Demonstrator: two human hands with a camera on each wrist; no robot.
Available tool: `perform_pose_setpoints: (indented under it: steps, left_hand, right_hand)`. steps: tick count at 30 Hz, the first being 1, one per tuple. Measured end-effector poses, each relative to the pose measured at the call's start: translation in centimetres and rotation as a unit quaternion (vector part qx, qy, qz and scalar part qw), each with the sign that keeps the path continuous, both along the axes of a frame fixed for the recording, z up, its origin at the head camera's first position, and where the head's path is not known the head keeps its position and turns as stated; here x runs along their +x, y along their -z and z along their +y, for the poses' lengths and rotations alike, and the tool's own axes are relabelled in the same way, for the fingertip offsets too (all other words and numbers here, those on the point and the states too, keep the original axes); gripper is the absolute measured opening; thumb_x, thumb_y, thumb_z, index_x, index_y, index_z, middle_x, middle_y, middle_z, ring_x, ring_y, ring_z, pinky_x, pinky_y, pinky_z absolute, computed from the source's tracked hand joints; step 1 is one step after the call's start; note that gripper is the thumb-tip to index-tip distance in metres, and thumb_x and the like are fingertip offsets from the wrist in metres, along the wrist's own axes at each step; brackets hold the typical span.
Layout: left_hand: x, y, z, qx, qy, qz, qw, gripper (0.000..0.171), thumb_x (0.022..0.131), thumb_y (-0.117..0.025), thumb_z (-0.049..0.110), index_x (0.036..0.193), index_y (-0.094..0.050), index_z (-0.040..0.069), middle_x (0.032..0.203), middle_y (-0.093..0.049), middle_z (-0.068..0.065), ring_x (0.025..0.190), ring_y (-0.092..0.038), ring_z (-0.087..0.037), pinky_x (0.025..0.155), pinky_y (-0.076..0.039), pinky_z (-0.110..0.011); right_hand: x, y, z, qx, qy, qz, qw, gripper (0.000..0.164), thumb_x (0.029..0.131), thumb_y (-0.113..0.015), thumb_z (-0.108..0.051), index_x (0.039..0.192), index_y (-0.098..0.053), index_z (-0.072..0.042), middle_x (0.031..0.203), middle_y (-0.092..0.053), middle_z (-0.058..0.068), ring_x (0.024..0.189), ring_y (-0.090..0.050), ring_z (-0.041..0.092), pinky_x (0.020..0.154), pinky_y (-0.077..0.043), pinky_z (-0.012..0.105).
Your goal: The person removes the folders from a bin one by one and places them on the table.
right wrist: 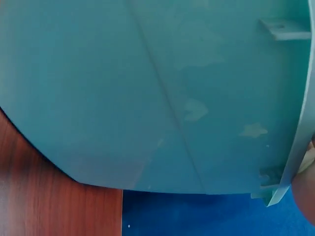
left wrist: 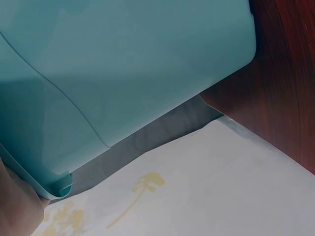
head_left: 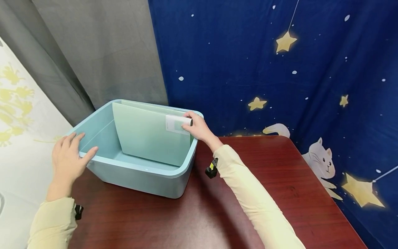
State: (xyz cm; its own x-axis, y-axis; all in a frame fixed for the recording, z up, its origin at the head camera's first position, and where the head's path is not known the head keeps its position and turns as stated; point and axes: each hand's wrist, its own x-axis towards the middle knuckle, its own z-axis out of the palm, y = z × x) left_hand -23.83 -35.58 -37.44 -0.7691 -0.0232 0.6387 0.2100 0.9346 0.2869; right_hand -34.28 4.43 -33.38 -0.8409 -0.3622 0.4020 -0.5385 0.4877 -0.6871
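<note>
A light blue plastic bin stands on the table. Inside it a pale green file folder is upright, leaning along the back wall, with a white label near its top right corner. A second pale green edge shows just behind it. My right hand pinches the folder's top right corner by the label, thumb in front, close to the bin's right rim. At the bin's front left corner my left hand grips the rim, fingertips over the left side and thumb over the front.
The dark red wooden table stretches to the right and in front of the bin. Behind rise a grey curtain and a blue star-patterned curtain. White patterned cloth hangs at the left.
</note>
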Motion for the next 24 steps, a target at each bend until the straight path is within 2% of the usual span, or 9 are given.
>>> perform_pose_setpoints:
  steps: [9,15,24]
  left_hand:
    - [0.1,0.0,0.0,-0.002,0.000,0.002,1.0000,0.067,0.083,-0.052,0.048,0.124,-0.047,-0.005,0.127,-0.040,-0.033,0.118,-0.031,-0.047,0.101,-0.017,-0.054]
    - [0.1,0.0,0.0,-0.002,0.000,0.000,1.0000,0.067,0.083,-0.051,0.049,0.124,-0.047,-0.005,0.127,-0.040,-0.033,0.118,-0.031,-0.048,0.101,-0.017,-0.055]
    - [-0.1,0.0,-0.1,-0.002,-0.003,-0.005,1.0000,0.067,0.083,-0.052,0.047,0.125,-0.046,-0.004,0.128,-0.039,-0.032,0.120,-0.030,-0.047,0.102,-0.016,-0.055]
  right_hand:
    - [0.8,-0.4,-0.5,-0.074,0.008,0.011,0.997,0.027,0.084,-0.059,-0.008,0.109,-0.054,-0.004,0.107,-0.058,0.011,0.090,-0.052,0.020,0.075,-0.045,0.028]
    - [1.4,-1.3,-1.1,-0.140,0.029,0.037,0.989,0.028,0.081,-0.061,-0.006,0.108,-0.056,-0.002,0.107,-0.059,0.012,0.090,-0.054,0.019,0.073,-0.045,0.026]
    - [2.0,-2.1,-0.9,-0.201,0.058,0.047,0.977,0.031,0.079,-0.063,-0.006,0.109,-0.058,-0.004,0.105,-0.062,0.011,0.085,-0.057,0.018,0.070,-0.047,0.025]
